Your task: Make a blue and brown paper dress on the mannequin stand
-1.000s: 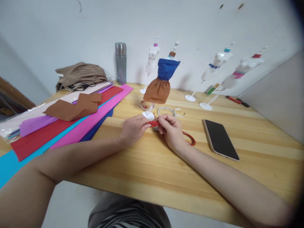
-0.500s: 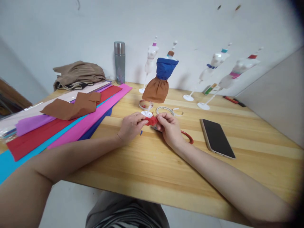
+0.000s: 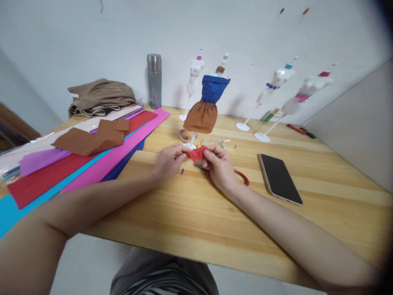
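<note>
A small piece of red crepe paper (image 3: 196,154) is stretched between my two hands, low over the table. My left hand (image 3: 169,162) pinches its left end with thumb and fingers. At the other end, my right hand (image 3: 218,164) grips it the same way. Under and beside my right hand lies a pair of scissors with a red handle (image 3: 242,177), its blades mostly hidden. Just behind the paper stands a mini mannequin in a blue paper top (image 3: 215,88) and a brown gathered paper skirt (image 3: 202,116). A tiny blue scrap (image 3: 182,171) rests near my left fingers.
Crepe paper sheets (image 3: 89,164) in several colours lie at the left, before a folded brown cloth (image 3: 101,96). A thermos (image 3: 154,82) stands at the back. Tape rolls (image 3: 212,141), more mannequins (image 3: 278,78) and a phone (image 3: 280,178) are behind and to the right.
The red paper, bunched up before, is now spread into a wider, flatter piece between my fingers. Both hands have stayed in nearly the same place.
</note>
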A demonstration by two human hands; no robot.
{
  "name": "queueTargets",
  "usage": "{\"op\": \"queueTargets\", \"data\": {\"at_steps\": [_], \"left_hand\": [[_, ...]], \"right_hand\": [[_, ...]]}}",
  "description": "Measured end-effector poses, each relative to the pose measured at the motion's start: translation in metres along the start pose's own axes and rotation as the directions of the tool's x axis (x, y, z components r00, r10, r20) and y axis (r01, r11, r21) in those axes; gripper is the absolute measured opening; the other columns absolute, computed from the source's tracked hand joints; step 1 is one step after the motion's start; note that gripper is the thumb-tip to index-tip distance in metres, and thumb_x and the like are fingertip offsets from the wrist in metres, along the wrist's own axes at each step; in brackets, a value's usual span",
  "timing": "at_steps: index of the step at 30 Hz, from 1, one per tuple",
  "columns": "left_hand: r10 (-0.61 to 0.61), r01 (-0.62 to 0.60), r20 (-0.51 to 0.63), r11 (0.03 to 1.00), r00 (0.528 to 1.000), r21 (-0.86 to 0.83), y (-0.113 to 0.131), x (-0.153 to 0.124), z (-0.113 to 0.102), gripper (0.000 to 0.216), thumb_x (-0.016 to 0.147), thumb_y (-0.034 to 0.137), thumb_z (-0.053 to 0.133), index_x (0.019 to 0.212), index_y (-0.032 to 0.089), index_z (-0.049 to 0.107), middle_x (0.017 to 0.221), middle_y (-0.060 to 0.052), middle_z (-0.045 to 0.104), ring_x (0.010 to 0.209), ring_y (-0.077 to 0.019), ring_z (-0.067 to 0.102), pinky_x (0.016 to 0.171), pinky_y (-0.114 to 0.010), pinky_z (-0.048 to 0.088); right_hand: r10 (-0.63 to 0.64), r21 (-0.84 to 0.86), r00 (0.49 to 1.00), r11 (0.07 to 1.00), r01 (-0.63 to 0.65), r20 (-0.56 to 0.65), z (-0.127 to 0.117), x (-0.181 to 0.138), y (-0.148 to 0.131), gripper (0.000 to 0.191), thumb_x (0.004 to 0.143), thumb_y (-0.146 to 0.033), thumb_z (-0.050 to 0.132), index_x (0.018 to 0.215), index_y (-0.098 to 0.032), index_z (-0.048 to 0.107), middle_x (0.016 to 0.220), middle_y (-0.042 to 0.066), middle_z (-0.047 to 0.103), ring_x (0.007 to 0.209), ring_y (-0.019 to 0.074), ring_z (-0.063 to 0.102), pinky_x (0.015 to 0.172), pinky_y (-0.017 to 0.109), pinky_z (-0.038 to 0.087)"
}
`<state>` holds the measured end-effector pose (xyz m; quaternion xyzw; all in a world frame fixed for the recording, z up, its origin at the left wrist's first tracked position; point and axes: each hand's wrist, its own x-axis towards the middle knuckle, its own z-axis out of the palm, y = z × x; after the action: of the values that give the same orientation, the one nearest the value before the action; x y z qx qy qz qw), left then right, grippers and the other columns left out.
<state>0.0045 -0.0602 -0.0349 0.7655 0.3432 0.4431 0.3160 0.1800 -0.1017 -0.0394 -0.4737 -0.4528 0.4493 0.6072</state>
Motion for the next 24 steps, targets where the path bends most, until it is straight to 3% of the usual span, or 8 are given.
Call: {"op": "queueTargets", "data": {"at_steps": [3, 7, 13, 17, 21, 24], "left_hand": [[-0.075, 0.071, -0.035, 0.993, 0.997, -0.095, -0.004, 0.002, 0.002, 0.023, 0.082, 0.012, 0.057, 0.095, 0.019, 0.074, 0.093, -0.005, 0.073, 0.08, -0.0151, 0.064, 0.077, -0.026, 0.052], [-0.144, 0.142, 0.007, 0.966, 0.99, -0.218, -0.003, 0.002, 0.001, 0.029, 0.076, 0.011, 0.054, 0.096, 0.017, 0.074, 0.091, -0.004, 0.075, 0.082, -0.0161, 0.068, 0.079, -0.027, 0.053], [-0.135, 0.134, -0.001, 0.987, 0.991, -0.093, 0.002, 0.0, -0.006, 0.034, 0.071, 0.012, 0.048, 0.088, 0.018, 0.077, 0.084, -0.002, 0.075, 0.08, -0.0177, 0.065, 0.075, -0.029, 0.051], [-0.099, 0.098, 0.004, 0.987, 0.995, -0.127, 0.009, -0.001, -0.007, 0.027, 0.08, 0.025, 0.055, 0.095, 0.017, 0.076, 0.096, -0.006, 0.075, 0.09, -0.0191, 0.066, 0.082, -0.03, 0.053], [-0.191, 0.201, 0.065, 0.942, 0.979, -0.269, 0.012, 0.0, -0.003, 0.039, 0.074, 0.039, 0.072, 0.104, 0.014, 0.072, 0.093, -0.007, 0.072, 0.077, -0.0151, 0.066, 0.065, -0.024, 0.053], [-0.251, 0.314, 0.21, 0.875, 0.945, -0.368, 0.01, 0.0, 0.0, 0.032, 0.075, 0.038, 0.072, 0.094, 0.013, 0.07, 0.069, 0.0, 0.067, 0.052, -0.0088, 0.058, 0.049, -0.02, 0.044]], "right_hand": [[-0.034, -0.01, 0.999, 0.999, 0.034, -0.033, -0.002, 0.001, 0.0, 0.027, 0.078, -0.047, 0.07, 0.083, -0.026, 0.053, 0.054, -0.006, 0.049, 0.046, 0.0126, 0.041, 0.048, 0.027, 0.03], [-0.081, 0.01, 0.992, 0.997, 0.082, -0.092, -0.002, 0.002, -0.001, 0.026, 0.08, -0.047, 0.067, 0.084, -0.027, 0.051, 0.059, -0.005, 0.048, 0.049, 0.0145, 0.042, 0.05, 0.028, 0.029], [-0.098, 0.009, 0.99, 0.995, 0.099, -0.099, -0.002, 0.002, -0.002, 0.027, 0.08, -0.049, 0.066, 0.086, -0.027, 0.05, 0.064, -0.004, 0.05, 0.05, 0.0141, 0.043, 0.05, 0.029, 0.03], [-0.097, 0.025, 0.991, 0.995, 0.1, -0.095, 0.0, -0.001, -0.003, 0.027, 0.078, -0.046, 0.07, 0.083, -0.026, 0.053, 0.057, -0.005, 0.049, 0.047, 0.0133, 0.042, 0.048, 0.028, 0.029], [-0.133, 0.023, 0.991, 0.991, 0.133, -0.016, 0.003, -0.007, -0.003, 0.028, 0.075, -0.046, 0.076, 0.08, -0.025, 0.057, 0.054, -0.006, 0.052, 0.044, 0.012, 0.044, 0.047, 0.027, 0.032], [-0.184, 0.036, 0.983, 0.982, 0.183, 0.023, 0.004, -0.01, -0.002, 0.026, 0.075, -0.043, 0.079, 0.08, -0.024, 0.062, 0.054, -0.007, 0.055, 0.043, 0.0104, 0.046, 0.046, 0.026, 0.033]]}}
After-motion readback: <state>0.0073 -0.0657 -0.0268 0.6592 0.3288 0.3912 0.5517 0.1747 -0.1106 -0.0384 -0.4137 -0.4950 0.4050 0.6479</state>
